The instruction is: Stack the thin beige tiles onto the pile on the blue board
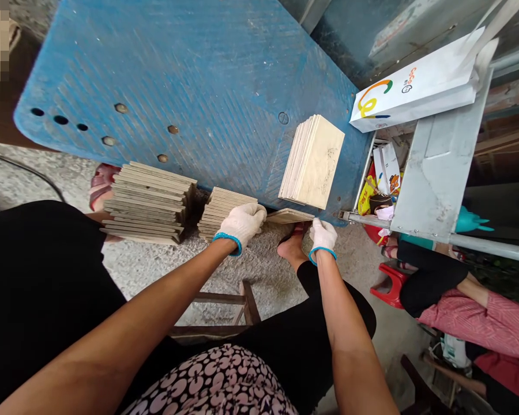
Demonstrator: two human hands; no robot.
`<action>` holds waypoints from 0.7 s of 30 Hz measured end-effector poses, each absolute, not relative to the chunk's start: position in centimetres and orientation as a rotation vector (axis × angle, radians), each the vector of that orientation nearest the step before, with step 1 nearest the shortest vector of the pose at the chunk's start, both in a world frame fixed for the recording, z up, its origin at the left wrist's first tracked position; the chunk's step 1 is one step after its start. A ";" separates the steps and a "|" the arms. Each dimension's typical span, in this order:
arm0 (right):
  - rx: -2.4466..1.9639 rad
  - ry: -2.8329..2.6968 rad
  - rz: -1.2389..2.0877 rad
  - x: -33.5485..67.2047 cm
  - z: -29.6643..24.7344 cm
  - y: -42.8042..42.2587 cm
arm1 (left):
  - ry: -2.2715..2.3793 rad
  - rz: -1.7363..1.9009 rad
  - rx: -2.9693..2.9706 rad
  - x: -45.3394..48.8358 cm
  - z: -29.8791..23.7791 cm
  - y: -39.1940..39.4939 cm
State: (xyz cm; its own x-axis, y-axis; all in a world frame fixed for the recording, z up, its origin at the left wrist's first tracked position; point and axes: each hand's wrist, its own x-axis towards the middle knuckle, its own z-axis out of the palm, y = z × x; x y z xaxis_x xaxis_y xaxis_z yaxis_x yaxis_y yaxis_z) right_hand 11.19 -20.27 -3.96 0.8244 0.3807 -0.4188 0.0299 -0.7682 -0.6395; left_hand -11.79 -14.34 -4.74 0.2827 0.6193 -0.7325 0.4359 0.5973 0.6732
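Note:
A thin wooden board (289, 215) is held level at the near edge of the blue table, one end by each hand. My left hand (242, 223), in a white knitted glove with a blue cuff, closes on its left end. At the right end my right hand (323, 235), gloved the same way, pinches the corner. Just left of my left hand stands a stack of thin boards (225, 207), and farther left a larger stack (149, 202). On the table beyond the held board rests a neat pile of pale boards (313, 161).
The blue ribbed table (207, 69) has several round holes. A white paper bag (415, 80) lies at its right end, beside a grey metal ledge (436, 167). A red stool (389, 285) and a seated person are at the right. A wooden stool frame (248, 302) shows below my arms.

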 end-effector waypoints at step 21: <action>-2.173 0.280 1.169 10.9 -3.9 -22.0 | 1.339 0.162 1.005 -11.6 -5.2 -14.5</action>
